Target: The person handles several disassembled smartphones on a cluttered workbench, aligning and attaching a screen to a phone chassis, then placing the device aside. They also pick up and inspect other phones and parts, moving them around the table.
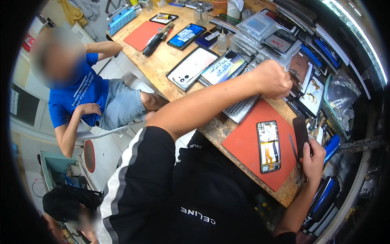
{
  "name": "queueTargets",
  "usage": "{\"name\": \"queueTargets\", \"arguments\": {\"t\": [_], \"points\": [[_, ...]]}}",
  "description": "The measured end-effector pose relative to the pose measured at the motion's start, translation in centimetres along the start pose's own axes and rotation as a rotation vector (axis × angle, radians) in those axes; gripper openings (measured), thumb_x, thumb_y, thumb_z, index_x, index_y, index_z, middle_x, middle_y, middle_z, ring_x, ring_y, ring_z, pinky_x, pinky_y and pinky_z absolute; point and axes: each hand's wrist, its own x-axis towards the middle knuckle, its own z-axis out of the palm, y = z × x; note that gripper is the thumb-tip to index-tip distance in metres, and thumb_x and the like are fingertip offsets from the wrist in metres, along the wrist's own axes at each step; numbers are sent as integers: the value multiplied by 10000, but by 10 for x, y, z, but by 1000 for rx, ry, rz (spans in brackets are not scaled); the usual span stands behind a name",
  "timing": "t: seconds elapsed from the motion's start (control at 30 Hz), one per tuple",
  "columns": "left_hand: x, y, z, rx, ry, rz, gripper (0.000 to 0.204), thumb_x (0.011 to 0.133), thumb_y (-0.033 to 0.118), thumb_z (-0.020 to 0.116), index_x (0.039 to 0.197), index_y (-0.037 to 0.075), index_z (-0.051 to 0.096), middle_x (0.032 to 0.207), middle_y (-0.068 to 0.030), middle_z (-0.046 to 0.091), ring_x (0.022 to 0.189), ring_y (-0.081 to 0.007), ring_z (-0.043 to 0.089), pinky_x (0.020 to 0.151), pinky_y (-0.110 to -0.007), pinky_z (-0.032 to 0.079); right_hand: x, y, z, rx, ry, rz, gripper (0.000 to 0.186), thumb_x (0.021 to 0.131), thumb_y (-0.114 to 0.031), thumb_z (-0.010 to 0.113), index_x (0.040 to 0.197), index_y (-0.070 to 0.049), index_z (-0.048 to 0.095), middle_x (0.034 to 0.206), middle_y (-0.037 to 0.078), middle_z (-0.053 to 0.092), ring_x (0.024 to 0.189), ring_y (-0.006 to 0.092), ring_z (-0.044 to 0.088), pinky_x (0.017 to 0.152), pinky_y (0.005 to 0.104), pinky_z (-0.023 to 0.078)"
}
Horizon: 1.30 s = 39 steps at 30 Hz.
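Note:
My left hand (276, 79) is closed in a fist at the end of an arm stretched across the bench, above stacked plastic-wrapped panels. Whatever it may hold is hidden. My right hand (313, 159) is shut on a dark flat panel (300, 132), gripping its lower end beside the mat's right edge. Between the hands, an opened phone (269, 146) lies on a red mat (239, 140), its circuit board, battery and orange flex cables exposed. A thin dark tool (293, 145) lies left of the panel, close to my right hand.
Two phone panels (191, 69) and a blue-screened phone (186, 36) lie farther left, near pliers (168, 30) and a small bottle (222, 42). Wrapped panels (256, 28) are piled at the back. A green basket (335, 112) stands right. A person in blue (83, 95) sits left.

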Motion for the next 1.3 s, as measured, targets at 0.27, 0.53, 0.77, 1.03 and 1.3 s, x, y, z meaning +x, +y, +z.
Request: {"name": "queueTargets", "arguments": {"t": [0.27,0.53,0.77,1.03,1.3], "points": [[-19,20,-21,-283,41,-302,335,874,304,732,649,81,624,642,-96,653,600,-301,680,564,-435,533,-19,7,3,532,136,-16,138,1076,-88,606,1062,33,671,900,-23,660,775,18,530,685,209,420],[-30,97,-70,-1381,-399,-756,355,1079,333,655,919,16,656,731,-30,616,630,-124,563,594,-315,456,-32,-61,47,836,318,185,293,1097,-150,585,1295,55,651,1146,75,740,975,98,681,933,268,537],[-58,102,-88,-1820,-362,-1186,153,1095,193,643,1071,45,610,835,10,641,670,-40,589,526,-208,451,-46,-70,45,1304,-161,198,426,1143,-269,512,1352,86,620,1074,167,743,849,224,763,768,324,623],[-71,96,-99,-1830,-303,-1193,142,1101,162,633,1042,41,588,796,3,619,653,-46,603,519,-193,495,-67,-86,86,1135,-90,177,320,1129,-264,580,1192,34,680,944,68,745,804,124,730,739,258,582],[-93,79,-105,-828,110,-403,218,943,227,755,789,116,649,707,-47,588,585,-237,610,501,-371,458,-103,-70,84,1171,363,132,285,1117,-195,581,1318,6,567,888,59,660,727,64,576,566,209,457]]}}
